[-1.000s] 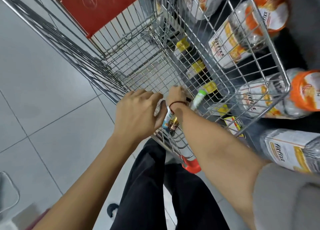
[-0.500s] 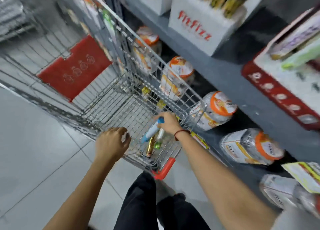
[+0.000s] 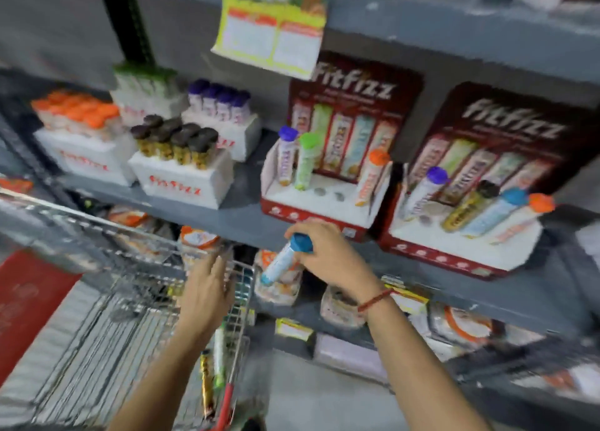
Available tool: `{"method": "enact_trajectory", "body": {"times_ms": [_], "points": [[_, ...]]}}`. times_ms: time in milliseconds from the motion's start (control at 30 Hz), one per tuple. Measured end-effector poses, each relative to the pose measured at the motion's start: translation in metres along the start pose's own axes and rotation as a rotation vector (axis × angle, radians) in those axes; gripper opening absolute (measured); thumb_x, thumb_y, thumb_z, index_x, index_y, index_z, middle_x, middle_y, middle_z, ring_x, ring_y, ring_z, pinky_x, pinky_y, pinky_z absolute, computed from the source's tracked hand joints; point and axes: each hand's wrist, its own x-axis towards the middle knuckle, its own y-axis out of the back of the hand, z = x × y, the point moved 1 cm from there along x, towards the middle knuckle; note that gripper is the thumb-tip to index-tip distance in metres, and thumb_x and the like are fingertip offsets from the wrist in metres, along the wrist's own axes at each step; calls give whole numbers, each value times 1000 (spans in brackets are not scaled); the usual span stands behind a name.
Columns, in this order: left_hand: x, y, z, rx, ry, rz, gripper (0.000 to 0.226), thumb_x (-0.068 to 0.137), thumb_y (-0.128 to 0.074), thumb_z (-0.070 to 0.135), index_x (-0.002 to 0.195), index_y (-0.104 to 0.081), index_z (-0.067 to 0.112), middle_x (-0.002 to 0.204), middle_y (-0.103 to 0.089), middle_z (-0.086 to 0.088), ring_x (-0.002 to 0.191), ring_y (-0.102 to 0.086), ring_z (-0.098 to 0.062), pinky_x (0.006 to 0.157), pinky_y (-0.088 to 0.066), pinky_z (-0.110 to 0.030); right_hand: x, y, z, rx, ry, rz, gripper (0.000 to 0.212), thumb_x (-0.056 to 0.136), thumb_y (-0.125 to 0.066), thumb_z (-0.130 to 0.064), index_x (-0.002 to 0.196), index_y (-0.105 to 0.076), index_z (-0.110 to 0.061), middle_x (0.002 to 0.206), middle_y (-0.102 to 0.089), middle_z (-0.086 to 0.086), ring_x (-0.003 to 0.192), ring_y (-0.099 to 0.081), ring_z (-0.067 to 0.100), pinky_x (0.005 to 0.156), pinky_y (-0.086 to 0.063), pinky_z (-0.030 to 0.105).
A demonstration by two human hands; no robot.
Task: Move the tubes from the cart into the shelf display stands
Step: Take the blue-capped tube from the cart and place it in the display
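Observation:
My right hand (image 3: 328,255) grips a blue-capped tube (image 3: 284,259) by its cap end, tilted, just below the front of the left red display stand (image 3: 311,214). That stand holds a purple-capped, a green-capped and an orange-capped tube, with round holes showing between them. The right red display stand (image 3: 454,258) holds several tubes. My left hand (image 3: 207,288) rests with fingers spread on the wire cart's rim (image 3: 240,268). Inside the cart lie a gold tube (image 3: 206,385) and a green tube (image 3: 219,356).
White Fitfizz boxes (image 3: 178,184) filled with capped tubes stand at the left of the grey shelf (image 3: 240,216). Orange-lidded jars (image 3: 198,239) lie on the lower shelf behind the cart. A yellow paper tag (image 3: 269,38) hangs from the shelf above.
My right hand lifted the blue-capped tube out of the cart up to the shelf front. My view swung up from the cart to the display stands. My left hand opened on the cart rim.

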Motion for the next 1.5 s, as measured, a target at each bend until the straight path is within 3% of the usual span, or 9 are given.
{"method": "enact_trajectory", "body": {"times_ms": [400,533,633,767,833,1000,1133,1267,1500], "points": [[34,-61,113,81,-346,-258,59,86,-30,40,125,-52,2,133,-54,-18,124,-48,-34,104,-34,-52,-72,117,48,-41,-174,323,25,83,-67,-27,105,-62,-19,95,-54,-4,88,-51,13,69,-38,27],[32,-63,107,90,-361,-292,61,87,-29,43,131,-46,4,139,-48,-16,129,-42,-31,108,-29,-51,-69,127,55,105,-204,266,24,85,-66,-20,109,-66,-22,117,-62,0,92,-59,16,69,-49,21],[33,-61,107,102,-375,-308,61,87,-28,43,133,-44,6,140,-47,-14,131,-40,-30,109,-28,-49,-66,133,53,267,-256,220,22,82,-68,-8,102,-67,-19,112,-61,4,85,-66,26,72,-60,36],[36,-58,103,114,-409,-321,61,87,-28,42,132,-46,5,140,-47,-14,130,-42,-30,108,-29,-49,-53,137,43,69,-226,183,34,73,-68,-7,105,-64,-20,95,-57,-7,64,-52,6,62,-47,27],[39,-56,99,126,-434,-327,62,87,-27,42,133,-44,5,141,-45,-14,131,-40,-29,109,-28,-48,-44,139,37,-5,-218,192,33,73,-68,-11,105,-64,-16,101,-59,1,75,-56,14,66,-46,27],[46,-48,86,144,-415,-318,63,87,-26,43,134,-42,3,142,-44,-16,131,-39,-31,109,-28,-48,-13,147,24,-78,-236,341,36,78,-69,-33,84,-66,2,83,-68,19,72,-66,27,64,-57,43],[48,-46,82,139,-446,-315,63,88,-25,43,135,-41,4,142,-44,-16,131,-40,-30,108,-29,-47,14,148,16,-154,-190,471,44,71,-72,-40,46,-45,-16,44,-43,-4,41,-42,10,41,-41,29],[49,-48,79,127,-467,-303,62,91,-26,44,134,-41,3,140,-45,-17,130,-41,-31,107,-31,-49,39,145,16,-176,-203,510,50,70,-73,-40,50,-31,-21,52,-35,-6,42,-34,7,38,-22,19],[51,-54,72,121,-516,-247,52,92,-51,30,135,-40,4,141,-44,-17,131,-40,-30,108,-30,-49,62,129,29,-180,-222,505,38,78,-72,-34,62,-42,-17,69,-47,-2,62,-51,18,43,-27,19]]}}
